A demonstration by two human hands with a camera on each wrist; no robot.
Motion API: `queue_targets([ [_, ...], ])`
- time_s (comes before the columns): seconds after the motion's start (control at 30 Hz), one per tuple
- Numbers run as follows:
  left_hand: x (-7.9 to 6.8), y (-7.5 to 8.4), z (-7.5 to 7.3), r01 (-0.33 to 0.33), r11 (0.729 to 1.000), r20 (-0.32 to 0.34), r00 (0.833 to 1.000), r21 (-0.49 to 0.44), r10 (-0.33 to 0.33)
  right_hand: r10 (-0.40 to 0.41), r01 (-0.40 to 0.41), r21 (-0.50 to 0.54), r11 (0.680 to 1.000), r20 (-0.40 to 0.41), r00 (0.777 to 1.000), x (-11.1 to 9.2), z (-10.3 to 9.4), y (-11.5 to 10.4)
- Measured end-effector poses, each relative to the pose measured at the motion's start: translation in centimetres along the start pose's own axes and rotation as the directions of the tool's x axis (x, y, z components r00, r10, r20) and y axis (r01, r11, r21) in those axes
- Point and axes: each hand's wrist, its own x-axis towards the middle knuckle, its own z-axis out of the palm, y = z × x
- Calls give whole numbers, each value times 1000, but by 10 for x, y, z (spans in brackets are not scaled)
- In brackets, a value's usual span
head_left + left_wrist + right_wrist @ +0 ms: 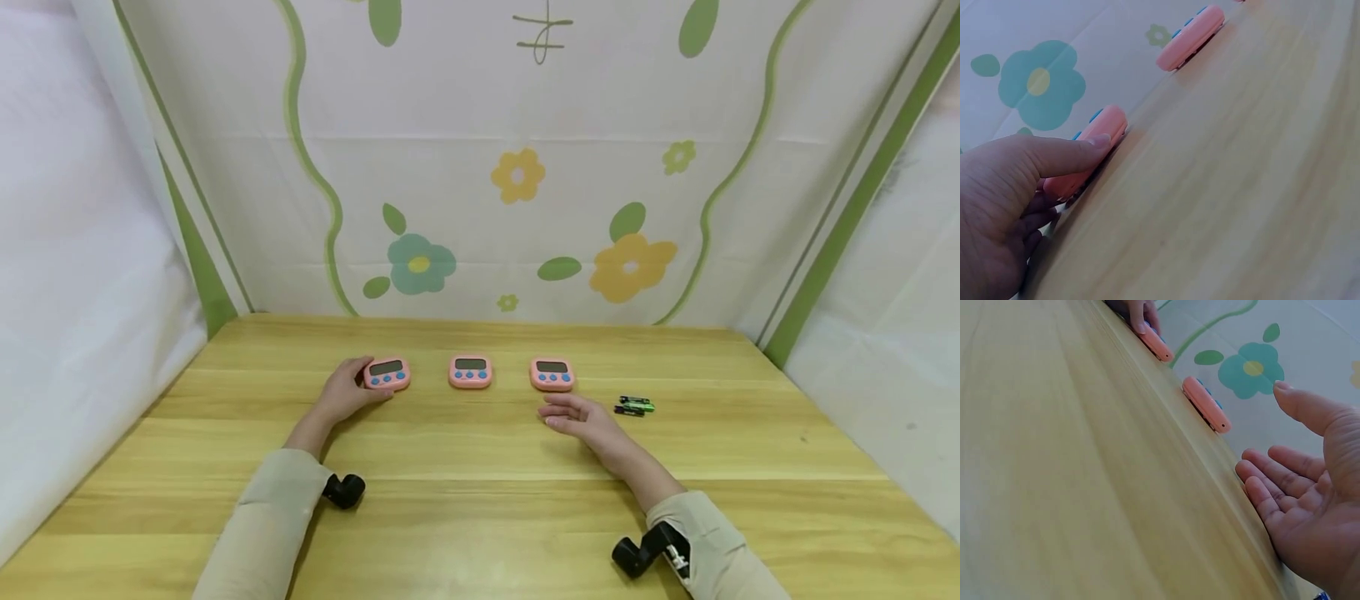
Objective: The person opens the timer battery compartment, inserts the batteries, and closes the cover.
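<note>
Left hand point(347, 394) grips the left timer point(386, 373), which lies to the left of the middle timer point(470, 372) and well apart from it on the table point(465, 500); the thumb point(1069, 154) runs along its near side and the other fingers are about its left end. With the hold bunched there, an uneven squeeze could swing the free end askew or make it skid toward the middle timer. Its buttons point(401, 376) sit close to the thumb, so a thumb riding up could press one by accident. Right hand point(588, 425) holds nothing, its fingers loosely bent, to the right of the middle timer and nearer the person, just beside the right timer point(552, 375); whether it touches that timer is hard to tell. A careless push could knock the right timer out of line. Farther right of the middle timer lie loose batteries point(634, 407), which could roll if the right hand brushed them.
</note>
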Motion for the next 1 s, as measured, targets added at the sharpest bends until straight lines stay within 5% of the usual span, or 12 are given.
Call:
queue_targets([
  [1.0, -12, 10, -6, 47, 993, -37, 998, -105, -51, 4, -4, 27, 1000, -13, 1000, 1, 0, 1],
])
